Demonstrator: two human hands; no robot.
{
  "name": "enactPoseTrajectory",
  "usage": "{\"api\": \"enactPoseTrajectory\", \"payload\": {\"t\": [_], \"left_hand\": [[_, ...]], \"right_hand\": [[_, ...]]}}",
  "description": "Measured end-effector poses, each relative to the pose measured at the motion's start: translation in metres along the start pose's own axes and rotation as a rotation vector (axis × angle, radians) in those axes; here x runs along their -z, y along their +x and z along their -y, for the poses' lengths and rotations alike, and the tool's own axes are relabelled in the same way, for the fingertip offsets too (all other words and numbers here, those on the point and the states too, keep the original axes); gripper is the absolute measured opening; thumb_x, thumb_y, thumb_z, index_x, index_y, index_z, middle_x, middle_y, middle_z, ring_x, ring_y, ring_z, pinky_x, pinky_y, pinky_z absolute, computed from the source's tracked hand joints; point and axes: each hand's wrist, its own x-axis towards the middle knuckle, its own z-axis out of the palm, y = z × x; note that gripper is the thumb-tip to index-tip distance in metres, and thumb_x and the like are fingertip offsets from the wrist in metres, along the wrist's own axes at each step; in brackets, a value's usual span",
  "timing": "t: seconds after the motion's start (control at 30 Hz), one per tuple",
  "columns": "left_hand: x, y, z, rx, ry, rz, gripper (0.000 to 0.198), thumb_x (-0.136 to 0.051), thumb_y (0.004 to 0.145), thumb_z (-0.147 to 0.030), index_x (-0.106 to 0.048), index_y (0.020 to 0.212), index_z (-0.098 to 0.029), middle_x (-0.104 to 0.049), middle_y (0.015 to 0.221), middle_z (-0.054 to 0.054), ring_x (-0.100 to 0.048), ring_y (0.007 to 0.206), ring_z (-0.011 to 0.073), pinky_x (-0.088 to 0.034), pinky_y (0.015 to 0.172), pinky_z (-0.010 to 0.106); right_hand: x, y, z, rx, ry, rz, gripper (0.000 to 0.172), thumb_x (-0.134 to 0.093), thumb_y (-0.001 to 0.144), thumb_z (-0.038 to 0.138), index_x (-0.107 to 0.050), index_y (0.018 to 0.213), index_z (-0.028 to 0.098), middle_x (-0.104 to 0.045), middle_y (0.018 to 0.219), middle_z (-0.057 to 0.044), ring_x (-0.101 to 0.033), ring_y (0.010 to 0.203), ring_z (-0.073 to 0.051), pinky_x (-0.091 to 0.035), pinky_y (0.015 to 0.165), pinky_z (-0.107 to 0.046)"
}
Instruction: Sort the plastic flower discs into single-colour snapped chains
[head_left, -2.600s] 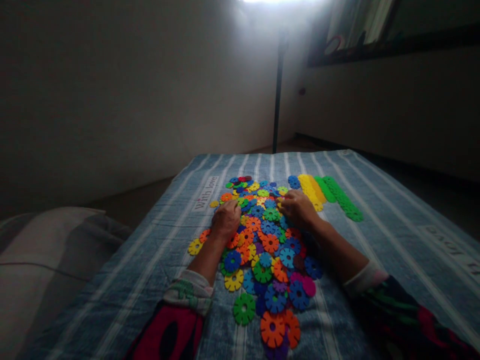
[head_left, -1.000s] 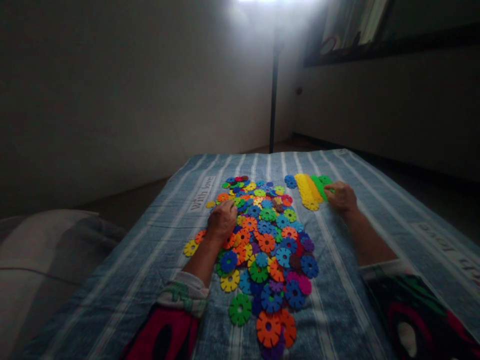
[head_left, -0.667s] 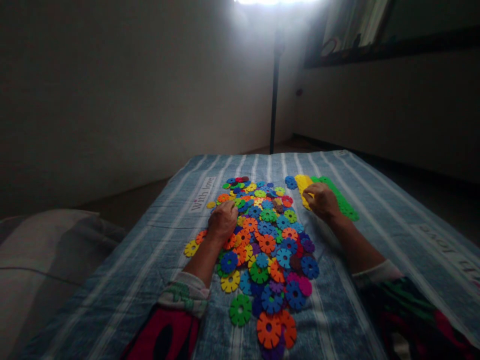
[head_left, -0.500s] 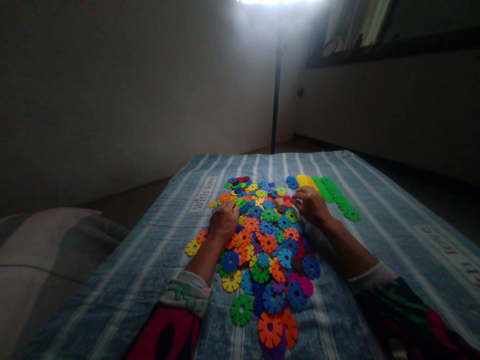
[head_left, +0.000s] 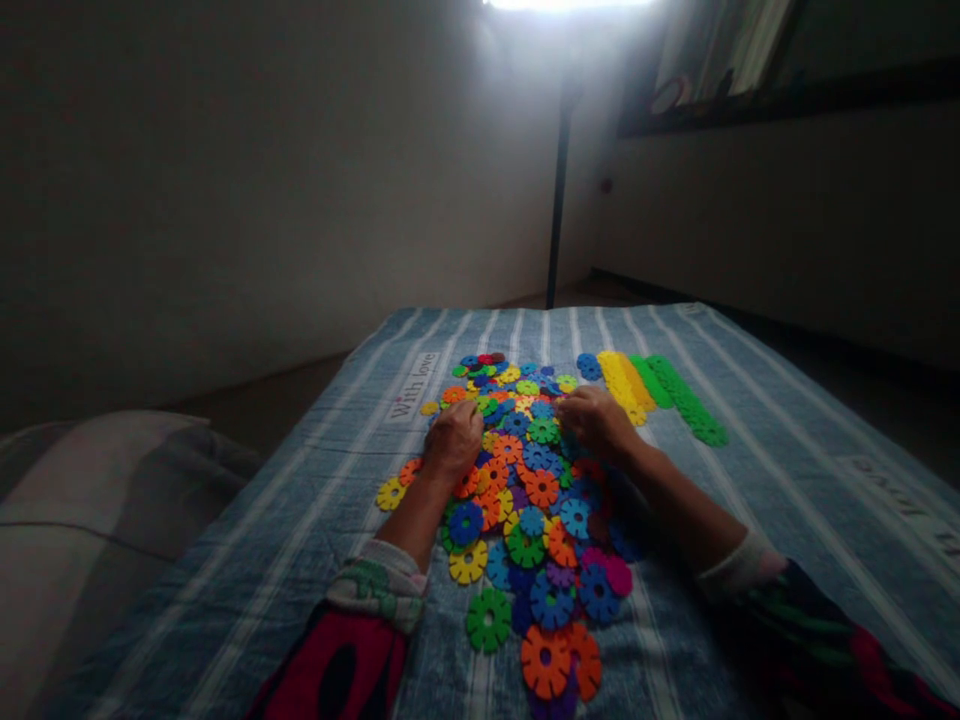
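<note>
Colourful notched plastic discs point(head_left: 541, 487) lie in a loose, overlapping pile in front of me. My left hand point(head_left: 456, 438) rests at the pile's left side with its fingers curled closed; whatever they hold is hidden. Over the upper right part of the pile is my right hand point(head_left: 596, 420), fingers bent together and pointing left, and I cannot make out what is in them. Beyond it, discs lie in overlapping rows sorted by colour: a green row point(head_left: 686, 402), a yellow row point(head_left: 619, 382) and a short blue row point(head_left: 589, 366).
A striped blue cloth point(head_left: 315, 520) covers the surface under the discs. At its far end stands a dark lamp pole point(head_left: 558, 200) with a bright light on top. Pale bedding point(head_left: 97, 490) is bunched at the left, and a wall rises behind.
My right hand has moved left from beside the colour rows to over the pile, uncovering more of the yellow row. My left hand stays at nearly the same spot.
</note>
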Motion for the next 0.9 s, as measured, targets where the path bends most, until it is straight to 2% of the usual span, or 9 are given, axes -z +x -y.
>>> {"api": "enactPoseTrajectory", "payload": {"t": [0.27, 0.37, 0.47, 0.6, 0.73, 0.9], "left_hand": [[-0.001, 0.000, -0.001, 0.000, -0.027, 0.014, 0.022, -0.041, 0.087, -0.018, -0.063, 0.090, -0.017, -0.069, 0.098, 0.010, -0.062, 0.095, 0.0208, -0.047, 0.089, 0.032], [-0.001, -0.001, -0.001, -0.007, -0.028, 0.018, 0.023, -0.041, 0.087, -0.017, -0.063, 0.092, -0.017, -0.069, 0.100, 0.009, -0.062, 0.096, 0.0200, -0.047, 0.089, 0.031], [0.000, -0.001, -0.002, -0.019, -0.039, 0.026, 0.023, -0.042, 0.087, -0.017, -0.063, 0.095, -0.017, -0.069, 0.103, 0.008, -0.062, 0.098, 0.0199, -0.047, 0.091, 0.032], [0.000, -0.002, -0.003, -0.039, -0.056, 0.033, 0.024, -0.040, 0.088, -0.018, -0.063, 0.095, -0.018, -0.069, 0.103, 0.008, -0.062, 0.099, 0.0199, -0.047, 0.092, 0.032], [-0.001, -0.001, -0.002, -0.048, -0.073, 0.027, 0.025, -0.040, 0.088, -0.018, -0.063, 0.098, -0.017, -0.068, 0.107, 0.009, -0.062, 0.100, 0.0204, -0.047, 0.093, 0.032], [-0.001, -0.001, -0.002, -0.044, -0.061, 0.024, 0.025, -0.040, 0.087, -0.017, -0.064, 0.095, -0.016, -0.069, 0.103, 0.009, -0.063, 0.099, 0.0205, -0.048, 0.092, 0.033]], "right_hand": [[-0.002, 0.024, 0.021, 0.021, 0.053, 0.030, 0.021, -0.051, 0.089, 0.025, -0.070, 0.095, 0.021, -0.067, 0.095, -0.008, -0.058, 0.088, -0.019, -0.041, 0.075, -0.027], [-0.003, 0.037, 0.030, 0.001, -0.017, 0.105, 0.021, -0.052, 0.088, 0.030, -0.070, 0.090, 0.020, -0.066, 0.096, -0.009, -0.057, 0.088, -0.020, -0.040, 0.072, -0.027], [-0.006, 0.042, 0.034, 0.003, -0.046, 0.167, 0.021, -0.051, 0.088, 0.028, -0.070, 0.083, 0.019, -0.066, 0.093, -0.010, -0.057, 0.089, -0.020, -0.040, 0.072, -0.027], [-0.008, 0.042, 0.035, -0.037, -0.015, 0.140, 0.019, -0.052, 0.084, 0.021, -0.071, 0.079, 0.017, -0.066, 0.092, -0.011, -0.058, 0.087, -0.020, -0.041, 0.072, -0.028], [-0.005, 0.042, 0.033, -0.095, 0.177, 0.098, 0.010, -0.061, 0.073, 0.018, -0.071, 0.075, 0.017, -0.068, 0.086, -0.007, -0.059, 0.082, -0.018, -0.042, 0.068, -0.026], [-0.001, 0.040, 0.033, -0.272, 0.654, 0.132, 0.008, -0.066, 0.066, 0.023, -0.069, 0.065, 0.016, -0.061, 0.060, 0.000, -0.054, 0.056, -0.012, -0.037, 0.050, -0.022]]}}
